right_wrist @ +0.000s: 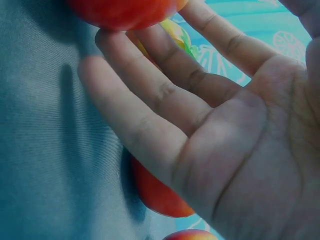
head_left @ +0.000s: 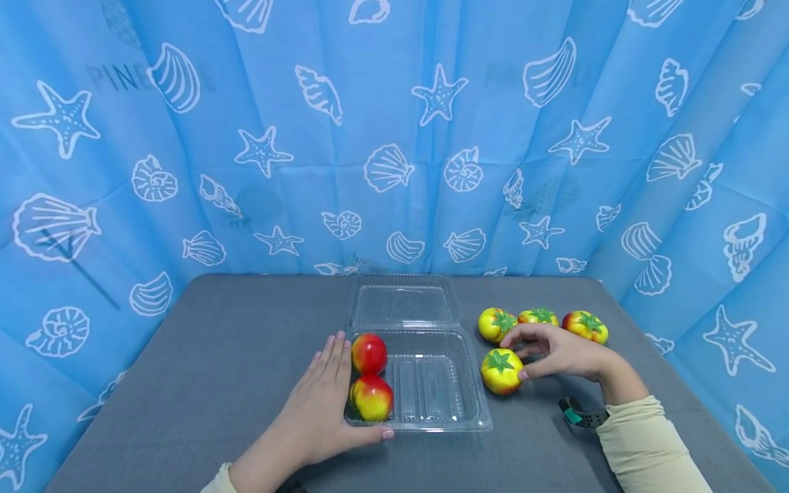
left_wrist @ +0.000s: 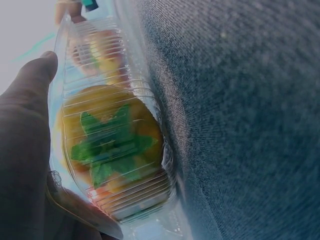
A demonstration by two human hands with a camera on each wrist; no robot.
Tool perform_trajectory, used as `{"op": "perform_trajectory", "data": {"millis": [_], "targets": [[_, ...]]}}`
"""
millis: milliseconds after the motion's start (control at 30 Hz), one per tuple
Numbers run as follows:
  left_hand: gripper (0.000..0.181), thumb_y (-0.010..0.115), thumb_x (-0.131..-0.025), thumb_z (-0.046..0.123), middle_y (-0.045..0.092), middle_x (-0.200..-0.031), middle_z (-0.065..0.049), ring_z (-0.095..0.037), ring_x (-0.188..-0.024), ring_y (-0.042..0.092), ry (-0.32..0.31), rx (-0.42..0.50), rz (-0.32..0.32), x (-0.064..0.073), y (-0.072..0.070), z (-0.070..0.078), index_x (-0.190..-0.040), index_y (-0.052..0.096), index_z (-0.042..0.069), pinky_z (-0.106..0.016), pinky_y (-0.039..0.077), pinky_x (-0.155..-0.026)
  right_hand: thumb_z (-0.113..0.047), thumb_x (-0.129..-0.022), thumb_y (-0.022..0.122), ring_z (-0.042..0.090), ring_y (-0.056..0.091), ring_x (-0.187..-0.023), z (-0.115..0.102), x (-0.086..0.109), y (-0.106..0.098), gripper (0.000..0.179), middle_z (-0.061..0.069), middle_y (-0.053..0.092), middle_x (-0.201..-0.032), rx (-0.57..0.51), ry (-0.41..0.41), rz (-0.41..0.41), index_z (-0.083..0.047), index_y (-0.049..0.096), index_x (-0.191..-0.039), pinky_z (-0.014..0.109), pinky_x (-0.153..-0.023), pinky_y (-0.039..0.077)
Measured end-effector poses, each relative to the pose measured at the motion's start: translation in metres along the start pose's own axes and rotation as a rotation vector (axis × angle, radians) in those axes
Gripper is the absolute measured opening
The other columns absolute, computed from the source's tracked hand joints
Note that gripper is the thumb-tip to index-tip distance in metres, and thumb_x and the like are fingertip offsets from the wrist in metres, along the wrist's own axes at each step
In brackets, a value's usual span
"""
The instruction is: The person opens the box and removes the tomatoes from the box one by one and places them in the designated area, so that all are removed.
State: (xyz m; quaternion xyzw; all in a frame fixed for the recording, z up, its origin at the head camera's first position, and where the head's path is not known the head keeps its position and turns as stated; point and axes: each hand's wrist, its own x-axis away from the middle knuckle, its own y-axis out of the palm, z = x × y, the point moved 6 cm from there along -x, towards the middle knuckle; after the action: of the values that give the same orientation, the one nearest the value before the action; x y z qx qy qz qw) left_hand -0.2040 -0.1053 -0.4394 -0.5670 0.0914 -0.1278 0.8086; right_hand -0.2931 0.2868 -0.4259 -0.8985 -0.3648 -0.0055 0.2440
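Observation:
A clear plastic clamshell box (head_left: 431,426) lies with its lid (head_left: 403,305) folded back. Two red-and-yellow tomato-like fruits, one behind (head_left: 370,354) and one in front (head_left: 373,398), sit along its left side. My left hand (head_left: 323,404) rests against the box's left wall with straight fingers, its thumb along the front edge. Beside the box's right wall, my right hand (head_left: 557,352) pinches a yellow tomato-like fruit (head_left: 501,373) with a green star-shaped leaf. In the right wrist view, that fruit (right_wrist: 127,12) shows red above the fingers.
Behind the right hand stand three more such fruits: a left one (head_left: 493,324), a middle one (head_left: 537,315) and a right one (head_left: 584,326). A grey cloth (head_left: 246,342) covers the table. Beyond its far edge hangs a blue curtain (head_left: 382,103) with shell prints.

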Motion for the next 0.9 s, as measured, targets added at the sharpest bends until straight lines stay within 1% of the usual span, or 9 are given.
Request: {"op": "perform_trajectory", "data": {"millis": [133,367,433,533,667,767,833,900], "targets": [[0.14,0.056,-0.07,0.1,0.01,-0.18,-0.009,-0.035,-0.167,0.014,0.002,-0.001,0.005,0.0,0.0,0.0,-0.171,0.018,0.011,-0.059,0.024,-0.131,-0.007,-0.093,0.079,0.024,0.068,-0.122,-0.002,0.002,-0.001,0.049,0.023,0.059,-0.14,0.009,0.016,0.011,0.002,0.058,-0.136,0.03,-0.096,0.061],[0.142,0.053,-0.07,0.103,0.007,-0.18,-0.01,-0.035,-0.167,0.012,0.009,-0.008,0.003,0.0,0.002,0.0,-0.171,0.017,0.01,-0.059,0.024,-0.132,-0.009,-0.093,0.079,0.03,0.066,-0.125,-0.004,0.004,-0.001,0.048,0.025,0.06,-0.139,0.023,0.025,0.007,0.002,0.059,-0.135,0.03,-0.097,0.061],[0.142,0.052,-0.07,0.103,0.007,-0.18,-0.01,-0.035,-0.167,0.012,0.009,-0.009,0.003,0.001,0.002,0.0,-0.171,0.017,0.01,-0.058,0.024,-0.132,-0.01,-0.093,0.079,0.03,0.067,-0.125,-0.006,0.005,-0.002,0.047,0.024,0.061,-0.138,0.028,0.028,0.017,0.002,0.059,-0.135,0.029,-0.097,0.061],[0.143,0.052,-0.069,0.104,0.006,-0.181,-0.009,-0.034,-0.167,0.012,0.006,-0.013,-0.001,0.001,0.002,0.0,-0.171,0.017,0.01,-0.057,0.023,-0.132,-0.01,-0.095,0.077,0.027,0.069,-0.121,-0.011,0.006,-0.004,0.046,0.025,0.062,-0.135,0.042,0.014,0.04,0.006,0.058,-0.134,0.028,-0.096,0.061],[0.143,0.053,-0.069,0.103,0.007,-0.181,-0.009,-0.034,-0.167,0.012,0.006,-0.006,-0.003,0.001,0.002,-0.001,-0.171,0.017,0.01,-0.058,0.024,-0.132,-0.01,-0.098,0.076,0.027,0.07,-0.117,-0.024,0.007,-0.005,0.044,0.03,0.063,-0.13,0.069,-0.034,0.087,0.01,0.057,-0.133,0.026,-0.096,0.061],[0.142,0.054,-0.069,0.102,0.008,-0.18,-0.01,-0.035,-0.167,0.012,0.005,0.0,-0.002,0.001,0.001,-0.001,-0.171,0.018,0.01,-0.059,0.023,-0.132,-0.012,-0.099,0.075,0.029,0.071,-0.116,-0.039,0.006,-0.001,0.041,0.033,0.063,-0.131,0.098,-0.073,0.131,0.009,0.059,-0.131,0.024,-0.096,0.061],[0.142,0.054,-0.07,0.102,0.008,-0.18,-0.01,-0.035,-0.167,0.012,0.004,0.0,-0.003,0.001,0.001,-0.001,-0.171,0.018,0.01,-0.059,0.023,-0.132,-0.012,-0.1,0.074,0.032,0.072,-0.117,-0.049,0.004,0.004,0.038,0.033,0.063,-0.13,0.11,-0.103,0.158,0.008,0.06,-0.129,0.024,-0.095,0.061],[0.142,0.054,-0.07,0.102,0.008,-0.18,-0.01,-0.035,-0.167,0.012,0.004,-0.002,-0.003,0.001,0.001,0.0,-0.171,0.018,0.01,-0.059,0.023,-0.132,-0.013,-0.101,0.073,0.032,0.072,-0.117,-0.06,0.002,0.011,0.034,0.03,0.064,-0.13,0.132,-0.126,0.182,0.004,0.062,-0.128,0.025,-0.094,0.061]]}}
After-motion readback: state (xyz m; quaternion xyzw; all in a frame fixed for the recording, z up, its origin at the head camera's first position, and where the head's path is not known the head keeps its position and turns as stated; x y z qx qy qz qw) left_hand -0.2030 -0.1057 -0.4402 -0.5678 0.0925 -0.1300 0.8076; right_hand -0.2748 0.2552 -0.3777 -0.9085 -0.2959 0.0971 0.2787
